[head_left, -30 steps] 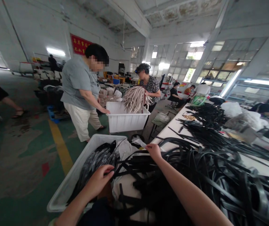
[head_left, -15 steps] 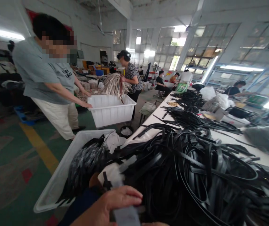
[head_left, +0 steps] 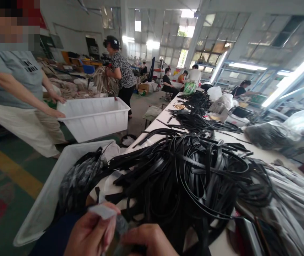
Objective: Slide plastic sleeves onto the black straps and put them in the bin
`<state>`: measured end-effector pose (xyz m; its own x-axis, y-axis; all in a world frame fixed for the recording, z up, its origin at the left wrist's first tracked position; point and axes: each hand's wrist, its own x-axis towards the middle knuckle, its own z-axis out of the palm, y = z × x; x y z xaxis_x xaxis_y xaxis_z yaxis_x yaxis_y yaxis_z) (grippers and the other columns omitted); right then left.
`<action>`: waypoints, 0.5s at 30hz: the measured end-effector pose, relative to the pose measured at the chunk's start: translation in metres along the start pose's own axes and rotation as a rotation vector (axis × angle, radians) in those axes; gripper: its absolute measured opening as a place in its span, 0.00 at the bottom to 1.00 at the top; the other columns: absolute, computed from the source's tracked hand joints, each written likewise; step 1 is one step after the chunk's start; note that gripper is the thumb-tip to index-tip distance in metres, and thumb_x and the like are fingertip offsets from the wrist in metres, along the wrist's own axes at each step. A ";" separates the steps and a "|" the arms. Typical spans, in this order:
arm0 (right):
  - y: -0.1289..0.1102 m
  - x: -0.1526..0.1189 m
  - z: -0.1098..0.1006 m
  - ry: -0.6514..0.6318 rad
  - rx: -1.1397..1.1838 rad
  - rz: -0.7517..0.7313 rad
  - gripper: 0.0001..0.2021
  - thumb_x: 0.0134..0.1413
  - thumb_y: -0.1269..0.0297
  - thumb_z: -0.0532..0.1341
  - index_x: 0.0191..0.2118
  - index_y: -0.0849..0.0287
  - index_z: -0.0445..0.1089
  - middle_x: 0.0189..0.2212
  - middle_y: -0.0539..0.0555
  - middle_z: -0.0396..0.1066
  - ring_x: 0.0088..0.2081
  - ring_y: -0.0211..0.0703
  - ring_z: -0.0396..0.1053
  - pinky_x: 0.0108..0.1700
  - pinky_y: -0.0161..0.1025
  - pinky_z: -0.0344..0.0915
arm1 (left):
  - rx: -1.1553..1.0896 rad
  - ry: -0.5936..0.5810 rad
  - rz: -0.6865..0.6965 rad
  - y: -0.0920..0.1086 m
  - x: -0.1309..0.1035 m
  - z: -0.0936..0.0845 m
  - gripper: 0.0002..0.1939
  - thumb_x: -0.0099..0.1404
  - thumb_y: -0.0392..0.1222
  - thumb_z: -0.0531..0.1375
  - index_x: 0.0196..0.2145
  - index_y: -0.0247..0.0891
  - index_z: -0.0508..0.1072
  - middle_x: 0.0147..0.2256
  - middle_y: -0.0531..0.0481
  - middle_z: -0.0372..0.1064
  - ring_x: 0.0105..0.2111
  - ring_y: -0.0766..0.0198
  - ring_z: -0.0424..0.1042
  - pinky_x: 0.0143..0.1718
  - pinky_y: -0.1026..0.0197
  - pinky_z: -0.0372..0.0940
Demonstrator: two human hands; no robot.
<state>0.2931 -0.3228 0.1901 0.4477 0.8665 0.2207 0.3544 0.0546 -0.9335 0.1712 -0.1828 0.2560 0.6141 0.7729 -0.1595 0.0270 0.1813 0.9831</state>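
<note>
At the bottom of the head view, my left hand (head_left: 92, 231) pinches a small whitish translucent piece (head_left: 103, 212). Close to its right, my right hand (head_left: 148, 237) has its fingers curled at the lower end of the same filmy material; its fingertips are blurred and partly hidden. Just beyond both hands, a large heap of black strips (head_left: 194, 170) spreads over the white table (head_left: 154, 124).
A white bin (head_left: 38, 199) holding black strips stands to the left. Beyond it, a person in grey (head_left: 16, 81) grips an empty white tub (head_left: 96, 119); another person (head_left: 124, 73) holds beige strips. Grey bundled material (head_left: 296, 202) lies at right.
The view has swung right. My right hand has come further into view, and my left hand now pinches the whitish piece. The beige strips have moved off the tub's rim.
</note>
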 end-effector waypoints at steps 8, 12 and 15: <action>0.004 0.107 -0.132 0.366 -0.692 0.451 0.09 0.53 0.59 0.64 0.36 0.58 0.69 0.35 0.61 0.71 0.40 0.56 0.70 0.41 0.46 0.62 | 0.236 -0.264 -0.084 0.012 0.002 -0.005 0.23 0.58 0.62 0.62 0.23 0.38 0.67 0.17 0.55 0.60 0.19 0.68 0.59 0.22 0.66 0.57; 0.014 0.119 -0.139 0.238 -0.532 0.458 0.14 0.47 0.59 0.65 0.21 0.56 0.59 0.21 0.51 0.62 0.29 0.45 0.65 0.30 0.37 0.57 | 0.262 -0.225 0.107 0.009 0.002 -0.001 0.24 0.57 0.60 0.63 0.20 0.36 0.65 0.25 0.51 0.62 0.27 0.65 0.61 0.28 0.65 0.59; 0.009 0.098 -0.123 0.066 -0.326 0.462 0.20 0.50 0.46 0.61 0.22 0.55 0.58 0.16 0.44 0.52 0.19 0.35 0.55 0.21 0.33 0.51 | 0.216 -0.231 0.038 0.007 0.001 -0.002 0.22 0.58 0.57 0.64 0.22 0.35 0.66 0.24 0.54 0.59 0.25 0.68 0.58 0.25 0.67 0.55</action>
<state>0.4408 -0.2988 0.2382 0.6633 0.7304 -0.1630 0.3396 -0.4878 -0.8042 0.1708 -0.1797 0.2624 0.7800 0.6138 -0.1221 0.1526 0.0026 0.9883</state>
